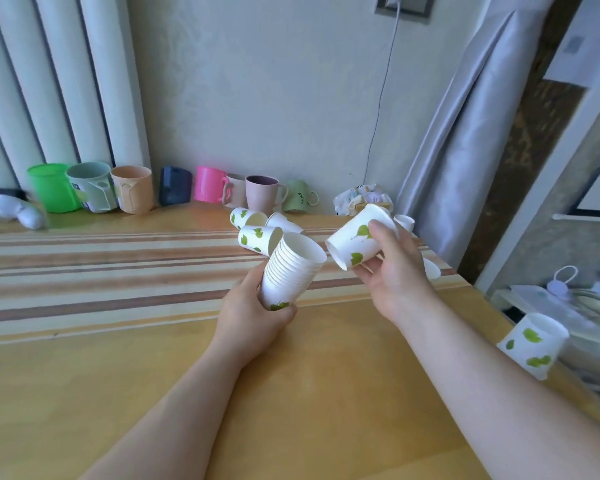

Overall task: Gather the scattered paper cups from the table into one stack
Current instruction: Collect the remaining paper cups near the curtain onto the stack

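My left hand (253, 315) grips a stack of white paper cups with green leaf prints (291, 268) by its base, mouth tilted up and to the right. My right hand (392, 268) holds a single paper cup (359, 237) on its side, its mouth facing down-left toward the stack, a short gap apart. Three loose cups lie on their sides behind the stack (257, 237). One more small cup (404, 221) shows behind my right hand. Another cup (532, 344) stands upside down at the table's right edge.
The wooden table (187, 375) has a striped cloth band (84, 268) across it. A row of coloured plastic mugs (132, 188) lines the wall at the back. A crumpled packet (357, 197) lies near the grey curtain. Clutter sits on a low shelf at right (568, 303).
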Available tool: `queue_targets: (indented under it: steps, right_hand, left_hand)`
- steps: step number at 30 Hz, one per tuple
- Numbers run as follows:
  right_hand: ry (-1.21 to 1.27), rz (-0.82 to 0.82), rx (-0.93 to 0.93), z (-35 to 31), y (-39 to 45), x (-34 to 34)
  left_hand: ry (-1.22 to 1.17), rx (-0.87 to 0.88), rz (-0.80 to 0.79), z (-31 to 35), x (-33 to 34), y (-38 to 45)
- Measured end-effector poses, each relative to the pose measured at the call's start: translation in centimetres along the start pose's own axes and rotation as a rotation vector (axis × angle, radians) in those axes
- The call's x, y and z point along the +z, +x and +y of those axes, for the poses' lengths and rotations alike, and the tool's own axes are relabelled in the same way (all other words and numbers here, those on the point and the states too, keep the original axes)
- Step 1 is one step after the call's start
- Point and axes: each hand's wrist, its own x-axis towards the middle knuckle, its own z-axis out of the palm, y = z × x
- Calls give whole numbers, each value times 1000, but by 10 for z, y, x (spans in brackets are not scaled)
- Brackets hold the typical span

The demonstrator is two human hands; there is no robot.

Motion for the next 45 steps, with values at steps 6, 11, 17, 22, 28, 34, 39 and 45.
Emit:
queue_targets:
  steps: [6, 11, 17, 22, 28, 34, 39, 45]
  right_hand:
    - [-270, -114, -118, 6, 3, 38]
    - [-309, -229, -131, 24, 7, 45]
    - [-245, -298, -9, 48, 20, 63]
    - [-697, -199, 34, 82, 60, 77]
    - [-1069, -348, -14, 118, 103, 98]
    - [-1186, -244, -165, 136, 112, 101]
    - [-738, -137, -113, 125, 99, 84]
    - [-70, -177, -29, 48, 79, 62]
  left_hand:
    - [38, 34, 65, -2, -2, -2]
    - [23, 33, 90, -7, -4, 1]
    - [-25, -67, 211, -17, -16, 15]
    - [-12, -86, 271, -25, -22, 26]
    - [-1, -118, 288, -26, -15, 31]
    - [-3, -139, 294, -25, -15, 33]
    - [31, -128, 283, -22, -16, 33]
    - [48, -140, 251, -18, -19, 30]
